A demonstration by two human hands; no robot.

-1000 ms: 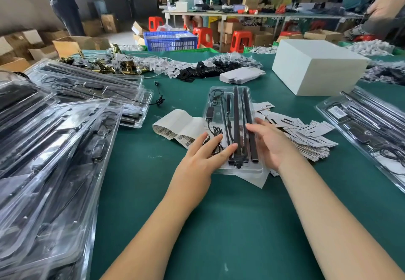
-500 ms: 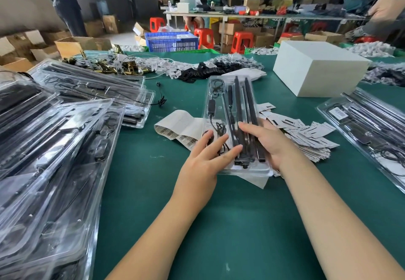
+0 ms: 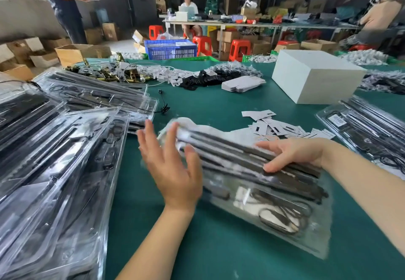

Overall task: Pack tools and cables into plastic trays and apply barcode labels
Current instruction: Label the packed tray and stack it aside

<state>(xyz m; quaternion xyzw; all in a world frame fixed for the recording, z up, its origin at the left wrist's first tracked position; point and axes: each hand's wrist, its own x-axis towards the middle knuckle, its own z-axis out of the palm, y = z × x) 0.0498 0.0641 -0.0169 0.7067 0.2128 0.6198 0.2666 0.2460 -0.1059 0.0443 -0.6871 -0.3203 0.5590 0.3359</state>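
While the head view is blurred w/ motion, the main bits read ok: a filled clear tray (image 3: 258, 183) sits tilted across the green table (image 3: 219, 246), near centre, long black tools and a coiled cable (image 3: 282, 214) inside. Right hand (image 3: 293, 154) grips its far long edge, thumb pressed on the black tools, fingers curled over the rim. Left hand (image 3: 173, 165) is flat against the tray's left end, fingers straight & spread apart.

Progress, as a guess: this tray looks packed; can't tell if it has a barcode yet. Stack of filled trays (image 3: 54, 159) on the left suggests many done. Tray at right (image 3: 368, 130) has a white sticker (image 3: 338, 119), print too small to read. Loose paper tags (image 3: 282, 128) lie beyond, so labelling prob. remains. No brand or writing legible anywhere.
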